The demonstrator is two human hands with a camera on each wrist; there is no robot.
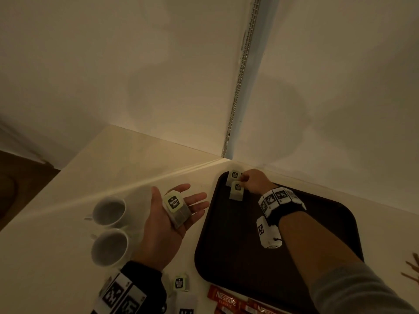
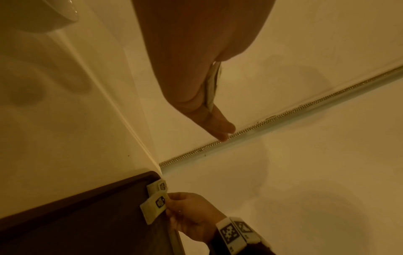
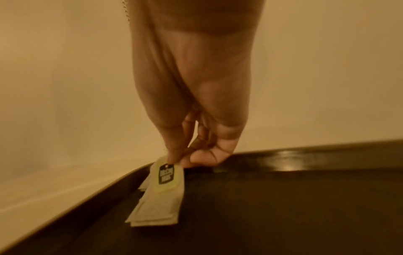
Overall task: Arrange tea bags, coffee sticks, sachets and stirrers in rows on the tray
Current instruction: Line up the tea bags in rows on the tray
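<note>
The dark brown tray (image 1: 249,257) lies on the white counter, in the corner of the walls. One tea bag (image 1: 233,176) lies in its far left corner. My right hand (image 1: 243,182) pinches the tag end of a second tea bag (image 1: 237,190) just in front of it, its lower end on the tray floor (image 3: 283,207). In the right wrist view, thumb and fingers nip that tea bag (image 3: 161,207) at its green label. My left hand (image 1: 192,199) hovers palm up left of the tray, fingers straight, with a small stack of tea bags (image 1: 175,208) lying on the palm.
Two white cups (image 1: 110,230) stand on the counter left of my left hand. More tea bags (image 1: 181,283) and red coffee sticks (image 1: 226,302) lie near the front edge. Wooden stirrers (image 1: 412,268) show at the right border. Walls close off the far side.
</note>
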